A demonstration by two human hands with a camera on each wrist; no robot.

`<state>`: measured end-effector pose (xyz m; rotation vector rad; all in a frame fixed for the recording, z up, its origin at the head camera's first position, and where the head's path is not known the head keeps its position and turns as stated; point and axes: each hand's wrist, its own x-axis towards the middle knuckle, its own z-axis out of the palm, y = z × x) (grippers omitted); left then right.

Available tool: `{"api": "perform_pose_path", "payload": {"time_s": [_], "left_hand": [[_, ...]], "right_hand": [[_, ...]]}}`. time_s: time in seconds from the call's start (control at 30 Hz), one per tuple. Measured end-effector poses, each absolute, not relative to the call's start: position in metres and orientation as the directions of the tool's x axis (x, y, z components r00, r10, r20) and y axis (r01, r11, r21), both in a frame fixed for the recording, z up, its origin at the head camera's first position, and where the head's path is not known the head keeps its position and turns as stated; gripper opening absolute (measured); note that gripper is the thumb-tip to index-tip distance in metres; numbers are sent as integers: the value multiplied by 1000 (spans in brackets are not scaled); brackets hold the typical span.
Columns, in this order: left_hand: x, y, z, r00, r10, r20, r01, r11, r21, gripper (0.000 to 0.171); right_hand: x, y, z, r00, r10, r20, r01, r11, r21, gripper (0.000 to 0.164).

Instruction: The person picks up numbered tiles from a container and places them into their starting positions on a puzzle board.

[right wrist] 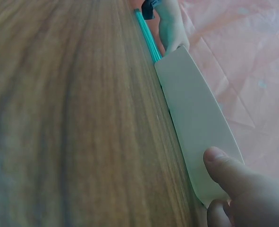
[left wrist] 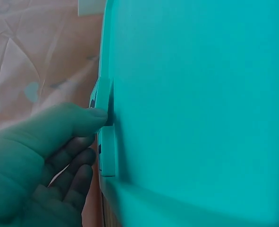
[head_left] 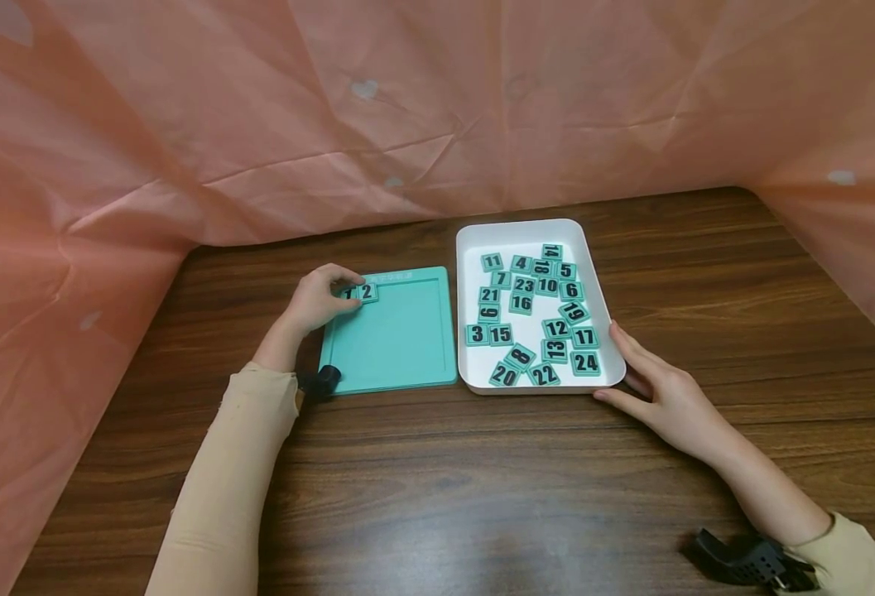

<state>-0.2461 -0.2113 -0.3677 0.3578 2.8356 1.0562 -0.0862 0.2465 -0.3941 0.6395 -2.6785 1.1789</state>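
Our left hand [head_left: 321,300] pinches tile 2 [head_left: 367,292] beside tile 1 [head_left: 349,294] on the board [head_left: 396,339]; our right hand [head_left: 668,401] holds the tray [head_left: 500,237] by its near-right corner.

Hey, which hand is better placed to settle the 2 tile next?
Left hand, likely: it pinches the 2 tile at the board, while the right hand holds the tray by its near right corner.

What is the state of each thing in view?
Left hand: pinching tile 2.
Tile 2: number up, beside tile 1.
Tile 1: partly hidden.
Turquoise board: lying flat, mostly bare.
White tray: upright, holding loose tiles.
Loose tiles: numbers up, variously turned.
Right hand: gripping tray corner.
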Motion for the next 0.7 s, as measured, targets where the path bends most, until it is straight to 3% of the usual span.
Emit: {"api": "perform_pose_path", "payload": {"time_s": [0.7], "left_hand": [[-247, -210, -369, -972, 236, -20, 170, 752, 636, 29]], "right_hand": [[-87, 248, -396, -906, -318, 280, -422, 614, -667, 85]]}}
